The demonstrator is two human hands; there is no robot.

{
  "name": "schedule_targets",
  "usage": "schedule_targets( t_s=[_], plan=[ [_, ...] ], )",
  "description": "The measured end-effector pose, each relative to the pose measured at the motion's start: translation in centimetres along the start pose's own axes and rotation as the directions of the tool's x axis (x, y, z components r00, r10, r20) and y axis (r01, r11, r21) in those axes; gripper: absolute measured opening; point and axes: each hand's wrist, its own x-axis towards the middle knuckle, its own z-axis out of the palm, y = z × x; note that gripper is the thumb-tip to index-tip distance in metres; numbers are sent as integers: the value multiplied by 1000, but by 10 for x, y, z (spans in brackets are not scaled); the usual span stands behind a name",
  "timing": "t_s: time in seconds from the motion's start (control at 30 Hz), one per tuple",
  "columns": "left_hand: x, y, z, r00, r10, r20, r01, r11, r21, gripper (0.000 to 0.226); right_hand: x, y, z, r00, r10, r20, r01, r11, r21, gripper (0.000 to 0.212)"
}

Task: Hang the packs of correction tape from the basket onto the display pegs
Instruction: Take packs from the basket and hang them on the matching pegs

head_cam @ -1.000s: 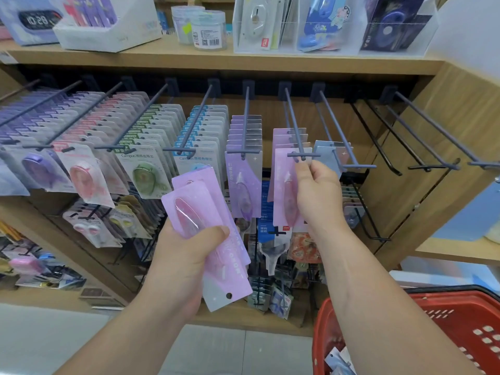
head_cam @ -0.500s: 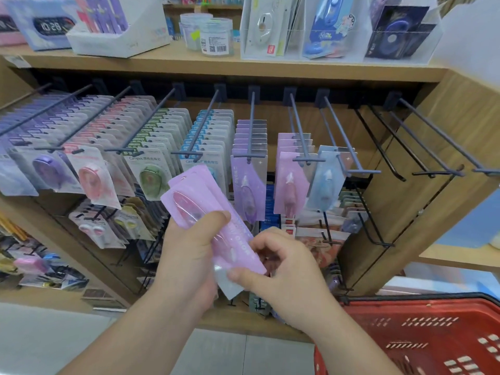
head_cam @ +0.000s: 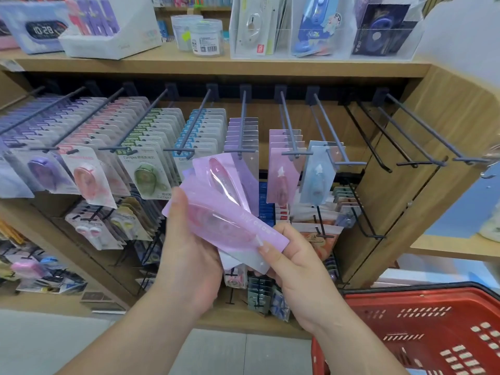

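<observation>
My left hand [head_cam: 189,255] grips a fanned bunch of pink correction tape packs [head_cam: 224,201] in front of the display. My right hand [head_cam: 295,263] pinches the lower end of the front pack of that bunch [head_cam: 259,234]. Pink packs [head_cam: 281,171] hang on a peg [head_cam: 289,131] just behind, with one blue pack [head_cam: 318,174] on the peg to its right. The red basket [head_cam: 422,334] sits at the lower right; its contents are out of view.
Pegs to the left carry full rows of purple, pink, green and blue packs [head_cam: 89,147]. Bare pegs [head_cam: 422,136] stick out at the right beside a wooden side panel [head_cam: 433,163]. A wooden shelf [head_cam: 216,63] above holds boxes and jars. Lower hooks carry small goods.
My right hand left the peg where it hung a pink pack, came down to the bunch and now pinches the front pack. The left hand shifted the bunch slightly right.
</observation>
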Motion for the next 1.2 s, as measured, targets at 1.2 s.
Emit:
schedule_targets(
  t_s=[1.2],
  plan=[
    [33,-3,-35,996,85,10,-83,929,362,32,35,-34,-55,945,-144,-295,79,972,-223,30]
  ],
)
